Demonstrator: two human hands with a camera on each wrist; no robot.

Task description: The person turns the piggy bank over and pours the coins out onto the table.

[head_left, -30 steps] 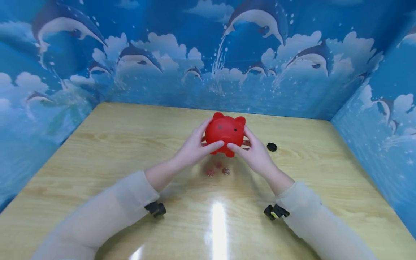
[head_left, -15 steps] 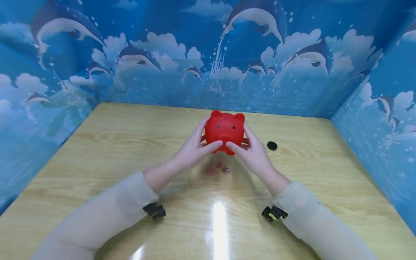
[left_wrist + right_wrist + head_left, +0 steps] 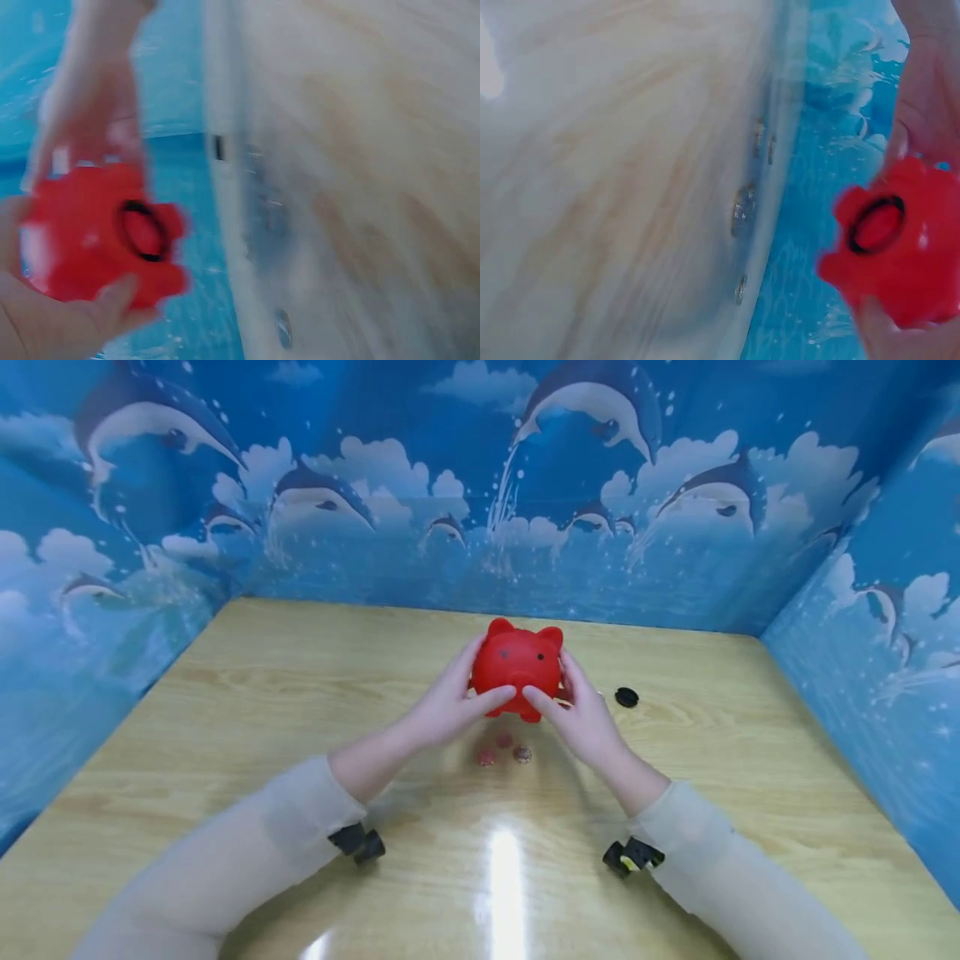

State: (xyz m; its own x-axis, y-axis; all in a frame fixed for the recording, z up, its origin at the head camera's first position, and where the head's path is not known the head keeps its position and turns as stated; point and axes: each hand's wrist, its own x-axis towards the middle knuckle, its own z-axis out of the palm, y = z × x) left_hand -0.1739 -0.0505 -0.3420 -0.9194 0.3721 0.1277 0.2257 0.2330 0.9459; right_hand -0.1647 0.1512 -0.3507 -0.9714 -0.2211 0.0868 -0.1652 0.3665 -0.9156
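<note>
A red piggy bank (image 3: 517, 664) is held up over the table, its face with two dark eyes toward the head camera. My left hand (image 3: 450, 700) grips one side of it and my right hand (image 3: 588, 714) the other, both thumbs on the front near the snout. Both wrist views show its underside, where a black-rimmed round opening (image 3: 143, 230) sits between the feet; the piggy bank is blurred there. Several coins (image 3: 522, 754) lie on the table below and in front of it. To the right rests a black oval cap (image 3: 627, 697).
The pale wooden table (image 3: 262, 693) carries a bright light reflection near its front. Blue dolphin-print sheets (image 3: 480, 543) stand along its back and sides. A small black camera (image 3: 358, 843) sits on each wrist.
The piggy bank has bobbed slightly up and back down in both hands. A small bright bit now shows on the table just right of my right hand. Coins and cap have stayed put.
</note>
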